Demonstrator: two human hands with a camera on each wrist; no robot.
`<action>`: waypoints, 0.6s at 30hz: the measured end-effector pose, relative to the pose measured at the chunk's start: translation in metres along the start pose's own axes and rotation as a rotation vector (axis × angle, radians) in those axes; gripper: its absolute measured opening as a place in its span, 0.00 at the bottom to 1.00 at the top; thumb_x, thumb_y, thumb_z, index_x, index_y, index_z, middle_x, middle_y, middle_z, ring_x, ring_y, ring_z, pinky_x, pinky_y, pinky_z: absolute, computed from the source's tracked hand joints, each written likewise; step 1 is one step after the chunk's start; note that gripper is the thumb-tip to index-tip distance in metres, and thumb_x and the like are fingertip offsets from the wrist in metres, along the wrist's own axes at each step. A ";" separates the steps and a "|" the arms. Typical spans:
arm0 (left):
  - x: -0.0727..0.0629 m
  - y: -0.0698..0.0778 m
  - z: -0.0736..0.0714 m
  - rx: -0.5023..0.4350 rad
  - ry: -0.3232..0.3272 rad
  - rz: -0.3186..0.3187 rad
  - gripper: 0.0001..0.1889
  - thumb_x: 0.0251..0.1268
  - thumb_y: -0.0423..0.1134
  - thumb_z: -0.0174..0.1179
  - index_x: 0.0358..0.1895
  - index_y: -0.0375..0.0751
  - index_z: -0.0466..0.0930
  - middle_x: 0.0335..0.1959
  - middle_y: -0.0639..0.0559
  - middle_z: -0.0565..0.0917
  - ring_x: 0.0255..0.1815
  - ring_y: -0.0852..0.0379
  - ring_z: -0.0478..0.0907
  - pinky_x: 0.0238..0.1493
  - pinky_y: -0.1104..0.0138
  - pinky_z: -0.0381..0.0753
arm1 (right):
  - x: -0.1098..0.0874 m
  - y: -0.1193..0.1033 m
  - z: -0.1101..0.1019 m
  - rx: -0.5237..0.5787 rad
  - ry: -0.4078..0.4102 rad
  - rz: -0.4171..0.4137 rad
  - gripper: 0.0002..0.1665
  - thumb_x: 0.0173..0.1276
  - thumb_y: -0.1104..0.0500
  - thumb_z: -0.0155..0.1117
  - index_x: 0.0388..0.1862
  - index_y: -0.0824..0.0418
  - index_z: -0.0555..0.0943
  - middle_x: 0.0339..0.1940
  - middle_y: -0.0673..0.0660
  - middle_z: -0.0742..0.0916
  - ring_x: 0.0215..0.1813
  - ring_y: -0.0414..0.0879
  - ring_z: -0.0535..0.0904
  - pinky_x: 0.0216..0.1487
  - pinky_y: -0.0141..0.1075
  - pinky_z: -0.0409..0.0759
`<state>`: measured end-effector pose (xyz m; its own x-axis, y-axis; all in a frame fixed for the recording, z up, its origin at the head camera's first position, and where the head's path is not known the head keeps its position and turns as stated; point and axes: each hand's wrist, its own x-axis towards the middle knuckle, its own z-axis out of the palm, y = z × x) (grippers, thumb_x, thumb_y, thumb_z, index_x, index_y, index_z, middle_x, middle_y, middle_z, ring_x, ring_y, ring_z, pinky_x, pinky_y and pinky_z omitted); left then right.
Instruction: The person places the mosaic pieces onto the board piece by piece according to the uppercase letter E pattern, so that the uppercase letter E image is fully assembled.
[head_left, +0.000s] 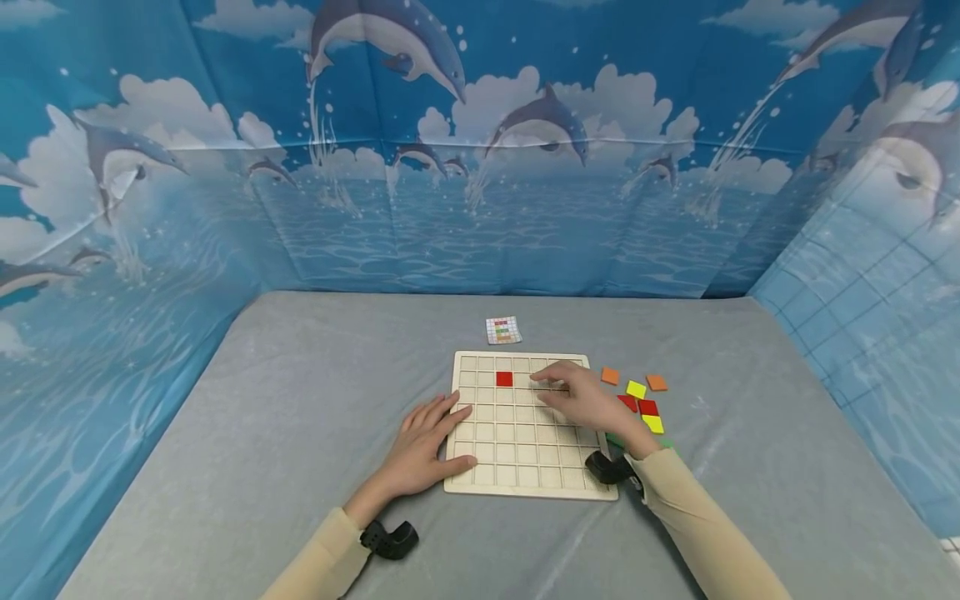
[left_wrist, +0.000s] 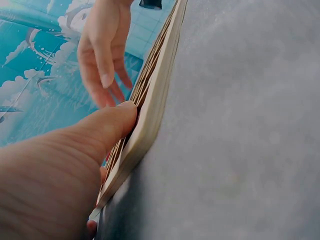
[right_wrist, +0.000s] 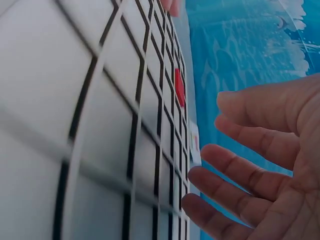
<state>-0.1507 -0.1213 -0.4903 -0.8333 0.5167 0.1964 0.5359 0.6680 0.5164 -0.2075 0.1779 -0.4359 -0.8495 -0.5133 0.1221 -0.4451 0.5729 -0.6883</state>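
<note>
A pale wooden board (head_left: 517, 433) with a grid of square cells lies flat on the table. One red square tile (head_left: 504, 379) sits in a cell near its far edge, also visible in the right wrist view as a red patch (right_wrist: 180, 87). My left hand (head_left: 423, 446) rests at the board's left edge, fingers spread, with the thumb (left_wrist: 120, 115) on the rim. Over the far right part of the board is my right hand (head_left: 588, 400). Its fingers (right_wrist: 240, 195) are loosely bent, and nothing shows between them and the thumb.
Right of the board lie loose tiles: orange (head_left: 657, 382), yellow (head_left: 636, 389), red (head_left: 648, 407) and green (head_left: 615, 440), some partly behind my right forearm. A small printed card (head_left: 502, 330) with a coloured grid lies beyond the board. Dolphin-patterned curtains (head_left: 480, 225) enclose the grey table (head_left: 337, 350).
</note>
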 end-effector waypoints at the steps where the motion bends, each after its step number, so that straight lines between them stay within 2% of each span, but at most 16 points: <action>1: 0.000 0.000 0.000 0.001 0.002 0.002 0.39 0.62 0.61 0.56 0.72 0.46 0.61 0.75 0.47 0.53 0.74 0.45 0.45 0.66 0.47 0.43 | -0.005 0.002 -0.004 0.004 0.005 0.009 0.18 0.69 0.62 0.61 0.56 0.64 0.79 0.54 0.59 0.79 0.55 0.57 0.75 0.51 0.49 0.74; 4: 0.001 0.000 0.000 0.003 0.002 0.004 0.39 0.62 0.61 0.56 0.72 0.46 0.61 0.75 0.48 0.53 0.74 0.45 0.45 0.66 0.47 0.43 | -0.017 0.008 -0.014 -0.036 0.037 0.022 0.16 0.68 0.62 0.62 0.53 0.64 0.81 0.51 0.57 0.81 0.51 0.56 0.76 0.46 0.47 0.76; 6: 0.001 0.000 0.000 0.003 0.001 0.003 0.39 0.62 0.61 0.56 0.72 0.46 0.61 0.75 0.48 0.53 0.74 0.45 0.45 0.66 0.47 0.43 | -0.025 0.013 -0.017 -0.103 0.066 0.012 0.14 0.67 0.62 0.63 0.51 0.64 0.82 0.48 0.57 0.82 0.48 0.55 0.77 0.45 0.48 0.75; 10: 0.000 0.000 -0.001 0.002 -0.003 0.004 0.39 0.62 0.61 0.56 0.72 0.45 0.61 0.75 0.47 0.53 0.74 0.45 0.45 0.67 0.47 0.43 | -0.040 0.024 -0.022 -0.234 0.114 0.004 0.13 0.65 0.64 0.65 0.48 0.64 0.83 0.45 0.60 0.83 0.50 0.61 0.76 0.48 0.54 0.73; 13: 0.000 0.001 -0.001 0.001 -0.007 0.005 0.39 0.62 0.61 0.56 0.72 0.46 0.61 0.75 0.47 0.53 0.74 0.44 0.45 0.67 0.47 0.43 | -0.050 0.032 -0.027 -0.289 0.136 0.035 0.12 0.62 0.65 0.67 0.46 0.65 0.83 0.44 0.61 0.83 0.54 0.63 0.73 0.51 0.55 0.72; 18: 0.000 0.001 -0.001 0.000 -0.007 0.001 0.39 0.62 0.61 0.56 0.72 0.46 0.61 0.75 0.47 0.53 0.74 0.45 0.45 0.67 0.47 0.43 | -0.062 0.039 -0.037 -0.338 0.168 0.102 0.12 0.60 0.64 0.69 0.43 0.65 0.84 0.43 0.61 0.82 0.49 0.60 0.73 0.44 0.52 0.75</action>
<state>-0.1508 -0.1213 -0.4890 -0.8320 0.5208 0.1910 0.5364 0.6676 0.5163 -0.1829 0.2557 -0.4437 -0.9164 -0.3471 0.1994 -0.4001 0.8084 -0.4318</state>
